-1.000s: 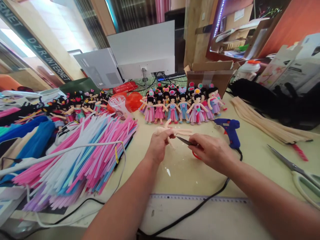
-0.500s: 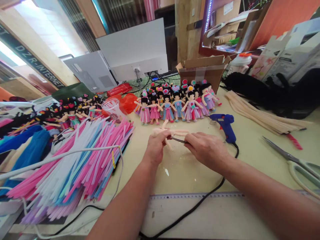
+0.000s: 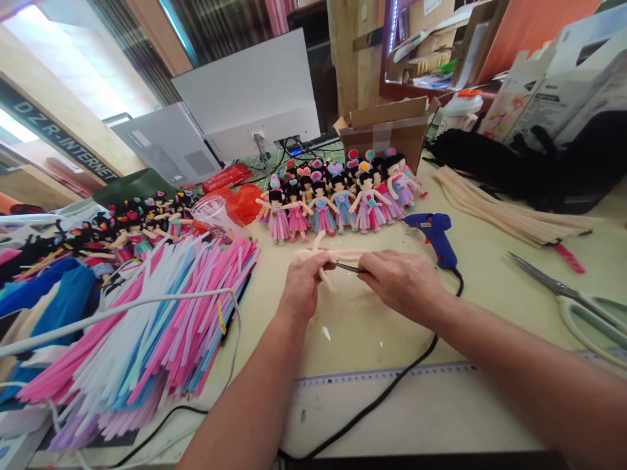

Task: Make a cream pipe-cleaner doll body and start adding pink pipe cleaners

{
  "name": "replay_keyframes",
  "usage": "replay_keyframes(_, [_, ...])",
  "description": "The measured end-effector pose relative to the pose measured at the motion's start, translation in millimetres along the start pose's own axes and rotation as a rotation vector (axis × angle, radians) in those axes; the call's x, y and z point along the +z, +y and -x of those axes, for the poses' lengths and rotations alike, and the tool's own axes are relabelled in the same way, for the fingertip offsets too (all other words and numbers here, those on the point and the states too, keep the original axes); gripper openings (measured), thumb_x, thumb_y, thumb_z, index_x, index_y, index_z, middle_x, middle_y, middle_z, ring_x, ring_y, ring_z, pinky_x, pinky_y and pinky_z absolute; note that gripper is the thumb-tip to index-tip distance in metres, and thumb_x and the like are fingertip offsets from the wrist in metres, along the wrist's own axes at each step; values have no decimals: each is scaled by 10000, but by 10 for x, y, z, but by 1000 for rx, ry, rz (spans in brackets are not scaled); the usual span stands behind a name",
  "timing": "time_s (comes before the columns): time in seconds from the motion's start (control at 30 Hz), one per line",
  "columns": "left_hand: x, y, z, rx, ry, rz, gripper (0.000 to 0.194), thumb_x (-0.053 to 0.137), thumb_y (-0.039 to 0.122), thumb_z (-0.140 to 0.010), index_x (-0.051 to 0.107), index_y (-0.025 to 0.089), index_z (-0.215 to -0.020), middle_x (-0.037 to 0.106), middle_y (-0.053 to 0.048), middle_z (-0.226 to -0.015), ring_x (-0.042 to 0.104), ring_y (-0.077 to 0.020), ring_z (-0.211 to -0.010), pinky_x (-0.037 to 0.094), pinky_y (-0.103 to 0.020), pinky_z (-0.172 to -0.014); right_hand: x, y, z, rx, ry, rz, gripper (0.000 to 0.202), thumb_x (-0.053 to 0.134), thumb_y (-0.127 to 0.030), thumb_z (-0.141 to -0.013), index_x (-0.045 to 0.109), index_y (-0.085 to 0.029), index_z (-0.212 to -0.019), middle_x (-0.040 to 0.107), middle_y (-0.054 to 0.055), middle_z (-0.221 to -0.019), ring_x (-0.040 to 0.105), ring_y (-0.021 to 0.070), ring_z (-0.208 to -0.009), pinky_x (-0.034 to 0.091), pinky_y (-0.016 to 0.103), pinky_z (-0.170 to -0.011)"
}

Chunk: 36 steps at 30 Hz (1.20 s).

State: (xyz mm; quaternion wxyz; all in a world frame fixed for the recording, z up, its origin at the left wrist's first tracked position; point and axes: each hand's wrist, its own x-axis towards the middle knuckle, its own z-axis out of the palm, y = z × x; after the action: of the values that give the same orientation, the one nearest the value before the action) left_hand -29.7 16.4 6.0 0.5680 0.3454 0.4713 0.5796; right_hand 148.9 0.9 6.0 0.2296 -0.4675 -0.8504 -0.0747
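Observation:
A small doll body (image 3: 322, 279) of cream pipe cleaners, with limbs sticking out, is pinched between the fingers and thumb of my left hand (image 3: 302, 282). My right hand (image 3: 404, 284) is closed on slim metal tweezers (image 3: 349, 267), whose tip touches the doll body beside my left thumb. The doll's long legs (image 3: 350, 254) stretch to the right, and their ends pass behind my right fingers. Just beyond my hands, finished pipe-cleaner dolls (image 3: 321, 209) with black hair and coloured skirts stand in rows.
A blue glue gun (image 3: 437, 240) lies right of the dolls, its black cable (image 3: 386, 405) crossing the table front. Scissors (image 3: 563, 290) and cream pipe cleaners (image 3: 504, 209) lie at the right. Pink, white and blue pipe cleaners (image 3: 161, 313) are heaped at the left. A ruler (image 3: 353, 377) lines the near edge.
The whole view has shifted a little, so the table's contents sit slightly up and to the left. My hands keep their grip on the doll body and tweezers, almost unmoved.

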Motion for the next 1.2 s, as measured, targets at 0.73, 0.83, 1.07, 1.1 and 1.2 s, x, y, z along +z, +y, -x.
replay_keyframes(0.73, [-8, 6, 12, 3, -32, 41, 296, 827, 316, -541, 647, 159, -716, 629, 20, -673, 587, -109, -658, 424, -256, -651, -112, -4, -68, 295, -197, -478, 84, 636, -240, -823, 607, -208, -751, 600, -22, -613, 486, 121, -574, 273, 255, -559])
replay_keyframes(0.83, [-11, 4, 16, -6, -28, 51, 292, 818, 306, -557, 644, 158, -738, 649, 15, -696, 596, -110, -659, 413, -259, -656, -115, 5, -81, 298, -181, -583, 111, 628, -235, -810, 591, -203, -711, 572, -33, -576, 461, 108, -541, 296, 249, -558])
replay_keyframes(1.07, [4, 21, 28, -1, -32, 60, 258, 802, 282, -574, 650, 163, -744, 653, 14, -704, 592, -110, -654, 400, -266, -658, -62, 20, -90, 366, -185, -793, 114, 622, -236, -776, 595, -196, -672, 543, -42, -551, 464, 101, -535, 325, 240, -543])
replay_keyframes(1.1, [7, 23, 30, 2, -32, 61, 262, 805, 284, -569, 651, 163, -743, 653, 13, -703, 591, -111, -654, 399, -265, -654, -56, 21, -92, 387, -198, -813, 111, 626, -242, -771, 604, -194, -673, 545, -41, -557, 467, 102, -541, 325, 239, -540])
replay_keyframes(1.2, [18, 28, 38, 9, -29, 69, 275, 815, 289, -554, 652, 162, -735, 655, 9, -703, 595, -116, -655, 396, -262, -642, -56, 25, -103, 445, -230, -862, 102, 649, -270, -751, 643, -191, -686, 560, -36, -577, 462, 100, -546, 327, 235, -526])
